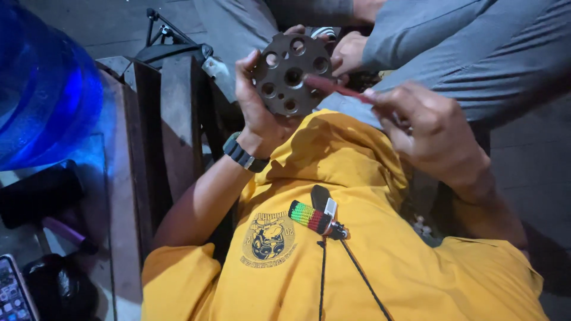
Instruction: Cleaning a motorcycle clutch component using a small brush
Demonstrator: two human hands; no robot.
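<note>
My left hand (257,104), with a dark watch on the wrist, grips a round dark metal disc (291,74) with several holes and holds it upright in front of my yellow shirt (357,238). My right hand (425,128) is closed on a thin red tool (339,89) whose tip rests near the disc's centre hole. Another person in grey clothing (464,47) has a hand (350,52) at the disc's right edge.
A big blue water jug (41,83) stands at the upper left. Dark upright beams (160,131) run beside my left arm. A phone (13,291) and a black bag (59,291) lie at the lower left. A striped clip with a cord (312,217) hangs on my shirt.
</note>
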